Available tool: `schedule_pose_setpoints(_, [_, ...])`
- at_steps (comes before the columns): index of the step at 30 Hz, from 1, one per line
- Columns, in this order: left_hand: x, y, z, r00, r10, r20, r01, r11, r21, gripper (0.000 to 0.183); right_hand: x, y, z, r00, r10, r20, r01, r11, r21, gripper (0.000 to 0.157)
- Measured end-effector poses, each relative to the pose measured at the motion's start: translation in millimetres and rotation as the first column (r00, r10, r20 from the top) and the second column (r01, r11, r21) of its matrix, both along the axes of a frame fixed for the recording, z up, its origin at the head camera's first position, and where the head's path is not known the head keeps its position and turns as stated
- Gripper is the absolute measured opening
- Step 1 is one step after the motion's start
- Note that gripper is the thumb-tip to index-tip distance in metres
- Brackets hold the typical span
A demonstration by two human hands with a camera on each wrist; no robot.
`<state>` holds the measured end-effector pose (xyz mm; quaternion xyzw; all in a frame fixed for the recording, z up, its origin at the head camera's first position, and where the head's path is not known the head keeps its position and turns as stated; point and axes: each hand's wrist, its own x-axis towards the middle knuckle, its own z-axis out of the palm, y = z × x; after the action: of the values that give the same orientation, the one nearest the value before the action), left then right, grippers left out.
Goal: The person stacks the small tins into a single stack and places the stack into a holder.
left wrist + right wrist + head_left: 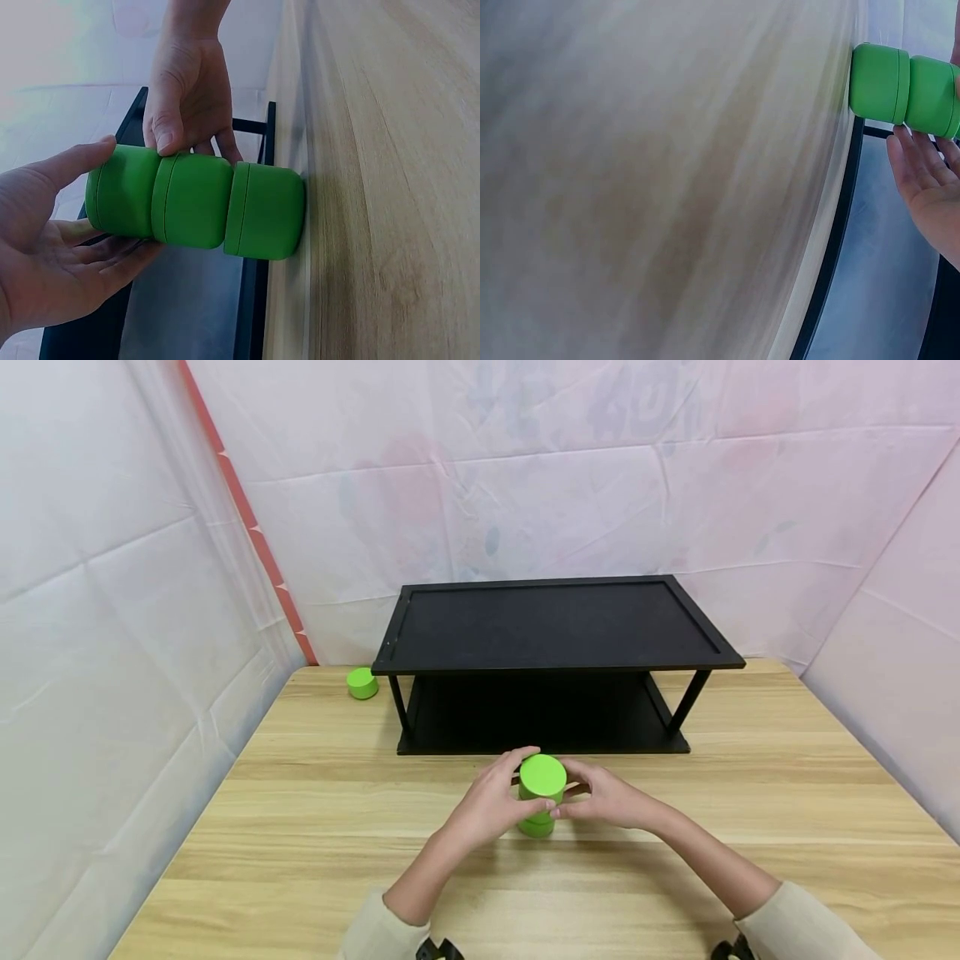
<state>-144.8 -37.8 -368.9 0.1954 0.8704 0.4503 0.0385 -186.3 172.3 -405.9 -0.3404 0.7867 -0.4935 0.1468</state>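
Note:
Three green lidded round canisters stand stacked on the table. The top canister (124,190) is between the thumb and fingers of my left hand (491,802), its thumb at the upper edge. Curved round the stack from the other side is my right hand (607,797); its thumb tip lies near the seam of the middle canister (193,201). The bottom canister (265,211) rests against the wood, slightly offset from the one above. In the right wrist view, fingertips of the right hand (930,187) lie along the stack, and only a sliver of the left hand shows.
Just behind the stack stands a black two-level shelf (555,627) on short posts. A separate green canister (362,683) sits at the back left of the wooden table (300,852). White printed sheeting (525,510) walls off the back and sides.

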Motion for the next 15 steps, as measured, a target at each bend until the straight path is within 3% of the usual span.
schedule_pose_setpoints(15, [-1.7,-9.9,-4.7,0.999,0.005,0.051,-0.006,1.0,0.013,0.072,0.2,-0.5,-0.5,1.0,-0.018,-0.009,0.018,1.0,0.013,0.067])
